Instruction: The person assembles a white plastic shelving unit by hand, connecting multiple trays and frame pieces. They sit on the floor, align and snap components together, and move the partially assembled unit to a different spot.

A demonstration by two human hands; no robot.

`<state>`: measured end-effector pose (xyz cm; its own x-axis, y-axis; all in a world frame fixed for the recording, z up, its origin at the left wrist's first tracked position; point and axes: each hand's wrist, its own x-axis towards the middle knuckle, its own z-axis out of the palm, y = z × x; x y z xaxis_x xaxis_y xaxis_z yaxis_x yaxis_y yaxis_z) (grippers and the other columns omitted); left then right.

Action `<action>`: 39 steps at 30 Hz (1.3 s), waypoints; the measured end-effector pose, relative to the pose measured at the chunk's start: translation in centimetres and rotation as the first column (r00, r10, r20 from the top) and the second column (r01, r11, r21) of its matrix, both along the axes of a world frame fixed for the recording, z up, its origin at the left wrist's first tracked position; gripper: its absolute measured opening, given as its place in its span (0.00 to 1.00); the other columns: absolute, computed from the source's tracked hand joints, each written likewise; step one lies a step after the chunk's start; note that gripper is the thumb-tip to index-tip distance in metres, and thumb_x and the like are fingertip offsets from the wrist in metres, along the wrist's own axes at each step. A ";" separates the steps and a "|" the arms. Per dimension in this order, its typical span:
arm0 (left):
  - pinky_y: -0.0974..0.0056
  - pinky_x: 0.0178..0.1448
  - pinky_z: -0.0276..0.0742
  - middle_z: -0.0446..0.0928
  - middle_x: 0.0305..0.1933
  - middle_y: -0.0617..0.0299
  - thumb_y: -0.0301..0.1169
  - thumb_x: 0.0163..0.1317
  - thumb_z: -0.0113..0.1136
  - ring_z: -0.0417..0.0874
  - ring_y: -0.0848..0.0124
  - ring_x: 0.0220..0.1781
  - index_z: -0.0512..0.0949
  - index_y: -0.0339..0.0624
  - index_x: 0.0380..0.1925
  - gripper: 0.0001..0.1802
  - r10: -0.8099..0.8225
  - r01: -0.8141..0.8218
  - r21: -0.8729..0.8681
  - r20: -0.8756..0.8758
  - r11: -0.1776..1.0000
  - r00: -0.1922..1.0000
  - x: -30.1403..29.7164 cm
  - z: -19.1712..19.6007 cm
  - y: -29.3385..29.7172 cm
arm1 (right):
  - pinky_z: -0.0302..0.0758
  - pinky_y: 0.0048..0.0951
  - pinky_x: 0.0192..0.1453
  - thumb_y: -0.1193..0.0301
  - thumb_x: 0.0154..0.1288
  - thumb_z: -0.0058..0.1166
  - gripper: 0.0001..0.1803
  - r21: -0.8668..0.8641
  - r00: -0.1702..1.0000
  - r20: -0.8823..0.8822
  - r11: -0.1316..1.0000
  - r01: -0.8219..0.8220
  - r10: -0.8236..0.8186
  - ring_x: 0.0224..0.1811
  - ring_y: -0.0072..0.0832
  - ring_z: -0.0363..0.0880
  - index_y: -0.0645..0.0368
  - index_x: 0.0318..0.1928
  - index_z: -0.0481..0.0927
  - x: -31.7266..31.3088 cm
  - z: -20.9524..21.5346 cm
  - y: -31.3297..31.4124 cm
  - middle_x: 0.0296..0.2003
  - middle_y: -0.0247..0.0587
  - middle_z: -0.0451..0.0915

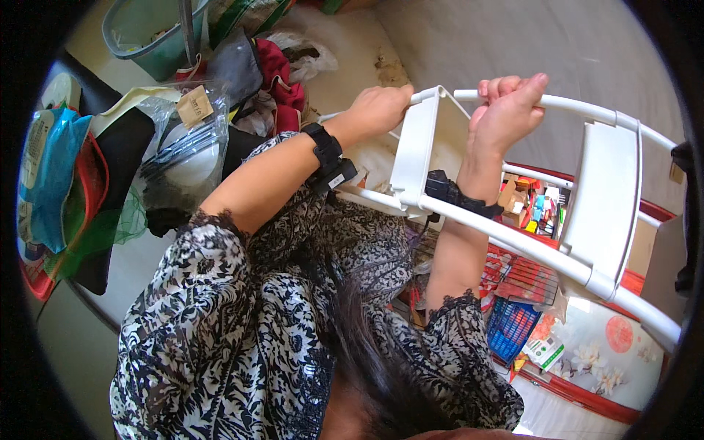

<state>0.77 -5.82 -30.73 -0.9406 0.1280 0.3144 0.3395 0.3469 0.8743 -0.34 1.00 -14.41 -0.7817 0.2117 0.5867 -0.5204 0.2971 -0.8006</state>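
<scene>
A white tubular rack with white shelf panels lies on its side in front of me, reaching from the middle to the right rim. My left hand is closed round its far tube, by the left panel. The fingertips are partly hidden there. On the same far side, my right hand curls round the tube between the two panels, its forearm passing through the frame. Black fittings at the rack's right end look like wheels, but the rim cuts them off. Each wrist wears a black strap.
At the left, packages and a clear bag lie on a black surface. A green bucket stands at the far left beside red cloth. Under the rack are a blue basket, small boxes and a flower-patterned glass top with red edging.
</scene>
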 end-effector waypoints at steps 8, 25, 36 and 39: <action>0.45 0.41 0.72 0.80 0.33 0.46 0.31 0.62 0.50 0.80 0.46 0.39 0.70 0.41 0.35 0.07 -0.072 0.072 0.006 0.012 0.997 0.997 0.3 -0.1 -0.2 | 0.67 0.32 0.25 0.58 0.74 0.45 0.23 0.068 0.984 0.075 0.984 -0.166 0.161 0.16 0.23 0.59 0.56 0.22 0.60 0.0 -1.2 1.8 0.15 0.32 0.61; 0.47 0.42 0.74 0.80 0.33 0.48 0.32 0.63 0.48 0.81 0.48 0.38 0.71 0.42 0.36 0.07 -0.095 0.099 -0.036 0.098 0.994 0.991 -0.6 0.0 0.2 | 0.68 0.22 0.35 0.60 0.73 0.45 0.21 0.347 0.959 0.263 0.917 -0.198 0.107 0.27 0.18 0.72 0.62 0.27 0.78 -0.5 -2.3 4.4 0.24 0.35 0.79; 0.48 0.44 0.74 0.81 0.33 0.49 0.32 0.63 0.48 0.82 0.49 0.39 0.73 0.42 0.38 0.08 -0.062 0.062 0.003 0.138 0.998 0.989 -0.9 -0.1 -0.4 | 0.72 0.31 0.55 0.58 0.67 0.54 0.23 0.517 0.873 0.429 0.730 -0.448 0.232 0.44 0.28 0.78 0.64 0.52 0.73 -0.4 -4.6 5.6 0.45 0.42 0.79; 0.48 0.43 0.74 0.81 0.34 0.48 0.32 0.63 0.48 0.82 0.49 0.40 0.72 0.41 0.36 0.07 -0.065 0.066 -0.008 0.102 0.998 0.993 -1.0 -0.4 -0.1 | 0.72 0.31 0.53 0.51 0.59 0.60 0.28 0.575 0.821 0.569 0.688 -0.443 0.053 0.42 0.31 0.78 0.63 0.47 0.78 -1.0 -4.3 5.8 0.42 0.43 0.80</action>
<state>-0.24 -5.87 -31.12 -0.9571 0.1936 0.2156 0.2712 0.3370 0.9016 -1.35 6.76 -18.66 -0.9470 -0.3203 0.0223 -0.2699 0.7564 -0.5958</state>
